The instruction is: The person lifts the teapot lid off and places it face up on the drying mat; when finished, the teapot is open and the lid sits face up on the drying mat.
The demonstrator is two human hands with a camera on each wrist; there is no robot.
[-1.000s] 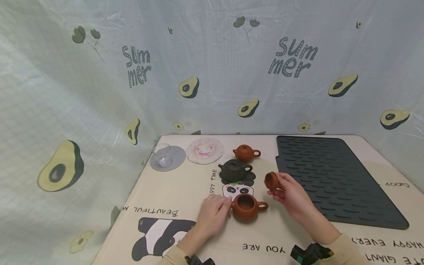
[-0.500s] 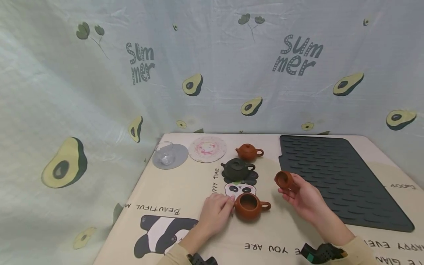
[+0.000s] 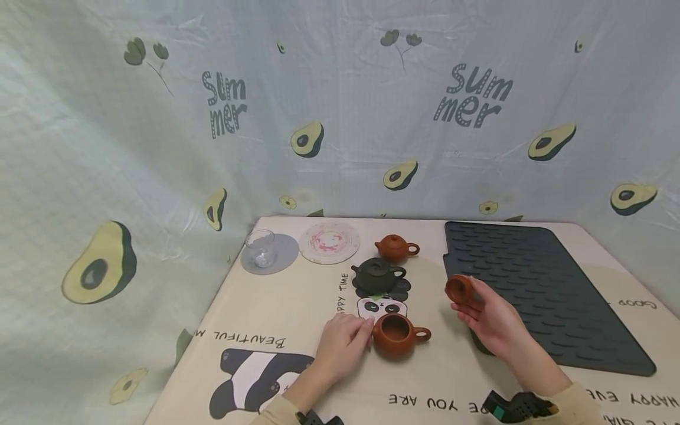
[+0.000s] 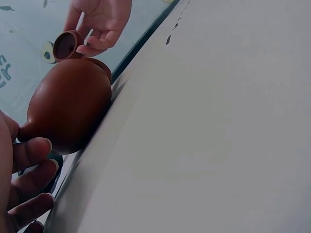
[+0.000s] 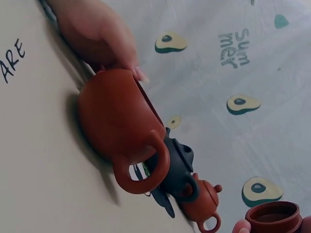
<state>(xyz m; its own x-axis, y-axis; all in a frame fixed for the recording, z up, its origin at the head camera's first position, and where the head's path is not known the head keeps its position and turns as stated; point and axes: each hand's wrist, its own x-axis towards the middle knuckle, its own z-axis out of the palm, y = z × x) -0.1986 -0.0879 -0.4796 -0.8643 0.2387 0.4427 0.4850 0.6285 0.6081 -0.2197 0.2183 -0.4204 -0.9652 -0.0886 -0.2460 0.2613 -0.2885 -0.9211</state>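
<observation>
A reddish-brown clay teapot with its top open stands on the printed tablecloth, its loop handle toward the right. My left hand pinches its spout between thumb and index finger; the left wrist view shows the spout between them and the other fingers loosely bent below. Right of the teapot and above the cloth, my right hand holds the matching teapot lid, its hollow underside facing the head camera. The lid's raised inner rim shows at the bottom of the right wrist view.
Behind the open teapot stand a dark teapot and a smaller reddish-brown teapot, both lidded. A black ridged mat lies at right. At back left are a glass on a grey coaster and a pink patterned round mat.
My right hand has moved right with the lid, away from the open teapot and over the black mat's near-left edge. The left hand and the teapot have stayed in place.
</observation>
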